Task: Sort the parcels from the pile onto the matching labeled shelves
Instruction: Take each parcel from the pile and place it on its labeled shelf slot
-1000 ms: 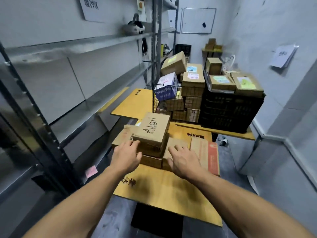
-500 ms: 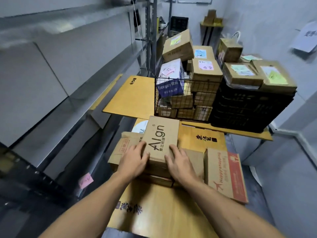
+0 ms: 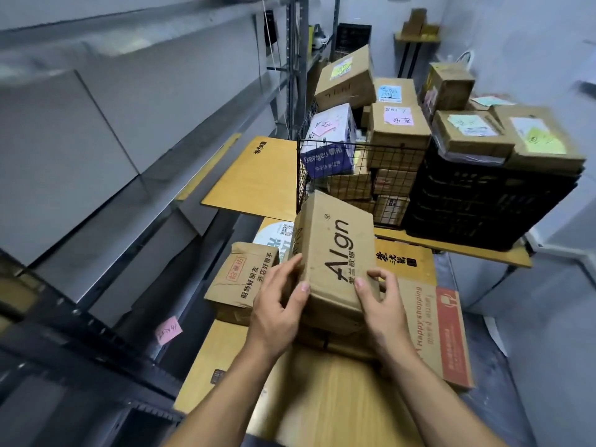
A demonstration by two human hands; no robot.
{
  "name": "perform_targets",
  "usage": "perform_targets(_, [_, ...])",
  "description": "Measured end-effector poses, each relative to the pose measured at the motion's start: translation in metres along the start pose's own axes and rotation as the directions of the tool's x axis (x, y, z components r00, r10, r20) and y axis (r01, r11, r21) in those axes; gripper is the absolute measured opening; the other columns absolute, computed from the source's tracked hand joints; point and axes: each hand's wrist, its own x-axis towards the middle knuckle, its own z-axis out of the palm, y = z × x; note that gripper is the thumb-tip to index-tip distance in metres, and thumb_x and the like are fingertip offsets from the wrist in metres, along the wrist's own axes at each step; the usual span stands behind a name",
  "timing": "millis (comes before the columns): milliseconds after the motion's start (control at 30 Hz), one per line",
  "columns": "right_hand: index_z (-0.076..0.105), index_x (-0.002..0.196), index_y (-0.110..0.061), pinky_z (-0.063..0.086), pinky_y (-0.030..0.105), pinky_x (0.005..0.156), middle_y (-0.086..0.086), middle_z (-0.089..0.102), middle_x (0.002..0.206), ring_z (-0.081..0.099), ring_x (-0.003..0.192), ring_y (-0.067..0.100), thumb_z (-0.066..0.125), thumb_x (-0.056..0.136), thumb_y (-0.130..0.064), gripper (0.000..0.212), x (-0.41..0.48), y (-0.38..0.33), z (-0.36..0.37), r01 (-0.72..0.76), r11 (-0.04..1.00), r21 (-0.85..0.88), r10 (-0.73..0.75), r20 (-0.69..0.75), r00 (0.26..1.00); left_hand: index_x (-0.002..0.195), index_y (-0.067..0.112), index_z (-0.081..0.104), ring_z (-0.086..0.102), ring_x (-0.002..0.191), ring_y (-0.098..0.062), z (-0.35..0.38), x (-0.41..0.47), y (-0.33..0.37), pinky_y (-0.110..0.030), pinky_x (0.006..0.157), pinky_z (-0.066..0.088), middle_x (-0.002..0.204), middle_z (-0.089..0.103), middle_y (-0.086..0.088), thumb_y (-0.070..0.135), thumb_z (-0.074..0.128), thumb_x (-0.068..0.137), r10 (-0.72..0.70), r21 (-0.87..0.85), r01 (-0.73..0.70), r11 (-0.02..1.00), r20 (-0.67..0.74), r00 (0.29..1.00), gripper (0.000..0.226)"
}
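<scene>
Head view: the box lies tilted on top of the pile, above the yellow surface. The left hand and right hand clamp its near corners, fingers curled on the side walls, thumbs on top. The cardboard appears stiff, dry and probably light. Grip opposite side walls, clear of the creased near edge. The shelves stand left.

Two hands, left hand and right hand, one wire basket, one black crate, over a dozen parcels.

Black crate beside wire basket
</scene>
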Motion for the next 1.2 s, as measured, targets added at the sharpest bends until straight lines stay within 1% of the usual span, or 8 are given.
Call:
perform_targets(133, [0.054,0.107,-0.051,0.045,0.027,0.086,-0.024,0.054,0.119,0.053,0.116,0.010,0.061,0.097,-0.038,0.018,0.003,0.002,-0.028,0.056,0.996,0.068,-0.055,-0.016,0.998,0.129,0.048,0.048,0.048,0.121,0.004,0.012,-0.001,0.010,-0.002,0.091,0.035,0.132,0.051,0.010,0.033,0.057,0.096,-0.096,-0.029,0.093,0.995,-0.100,0.990,0.038])
perform_targets(300, [0.055,0.111,-0.060,0.049,0.036,0.099,-0.018,0.057,0.123,0.056,0.120,0.011,0.056,0.101,-0.033,0.029,0.003,0.000,-0.045,0.073,0.993,0.090,-0.079,0.067,0.995,0.139,0.039,0.042,0.042,0.132,-0.005,0.036,-0.005,0.023,-0.041,0.114,0.035,0.144,0.045,0.010,0.044,0.056,0.094,-0.214,-0.257,0.222,0.940,0.059,0.975,0.048])
perform_targets(467, [0.054,0.131,-0.051,0.045,0.043,0.106,-0.010,0.053,0.136,0.049,0.124,0.009,0.052,0.100,-0.045,0.032,0.007,-0.002,-0.064,0.097,0.987,-0.130,-0.075,0.165,0.983,0.133,0.048,0.045,0.051,0.128,-0.011,0.046,-0.011,0.038,-0.044,0.104,0.046,0.140,0.051,0.009,0.037,0.058,0.088,-0.144,-0.287,0.135,0.948,-0.010,0.990,0.048])
perform_targets(567, [0.055,0.134,-0.044,0.048,0.039,0.105,-0.014,0.051,0.129,0.051,0.117,0.001,0.049,0.094,-0.061,0.044,0.004,-0.017,-0.070,0.156,0.980,-0.120,-0.132,0.190,0.973,0.134,0.050,0.045,0.050,0.127,-0.006,0.052,-0.017,0.045,-0.033,0.097,0.050,0.136,0.052,0.017,0.037,0.060,0.088,-0.106,-0.240,0.094,0.966,-0.040,0.994,0.051])
perform_targets(667, [0.050,0.133,-0.045,0.052,0.038,0.101,-0.010,0.058,0.131,0.056,0.116,0.000,0.052,0.079,-0.077,0.063,-0.002,-0.031,-0.070,0.134,0.989,0.058,-0.144,0.259,0.955,0.139,0.047,0.041,0.037,0.128,0.013,0.060,-0.024,0.052,-0.012,0.100,0.036,0.138,0.044,0.026,0.043,0.058,0.087,-0.019,-0.017,0.017,1.000,-0.129,0.992,0.055])
perform_targets(800, [0.041,0.134,-0.046,0.053,0.046,0.101,-0.011,0.060,0.127,0.060,0.120,0.013,0.069,0.085,-0.058,0.058,-0.011,-0.031,-0.069,0.119,0.987,0.111,-0.145,0.265,0.953,0.140,0.048,0.040,0.037,0.125,0.017,0.068,-0.033,0.058,0.003,0.089,0.033,0.137,0.045,0.017,0.048,0.058,0.087,0.028,0.107,-0.013,0.994,-0.141,0.990,0.057])
perform_targets(1033, [0.050,0.123,-0.044,0.054,0.050,0.098,-0.003,0.071,0.117,0.068,0.110,0.017,0.064,0.096,-0.035,0.031,-0.003,-0.027,-0.088,-0.015,0.933,0.359,-0.080,0.248,0.965,0.134,0.038,0.055,0.056,0.123,-0.016,0.068,-0.036,0.063,-0.038,0.096,0.050,0.133,0.060,0.006,0.044,0.057,0.089,-0.087,-0.341,0.060,0.938,-0.065,0.994,0.045])
perform_targets(1200, [0.049,0.138,-0.017,0.051,0.060,0.099,0.009,0.075,0.112,0.069,0.111,0.033,0.056,0.101,-0.019,0.038,-0.002,-0.021,-0.098,-0.193,0.804,0.563,0.013,0.307,0.952,0.135,0.042,0.050,0.054,0.122,-0.013,0.070,-0.032,0.056,-0.043,0.092,0.054,0.134,0.053,0.009,0.050,0.061,0.083,-0.286,-0.245,0.237,0.940,-0.190,0.939,0.054])
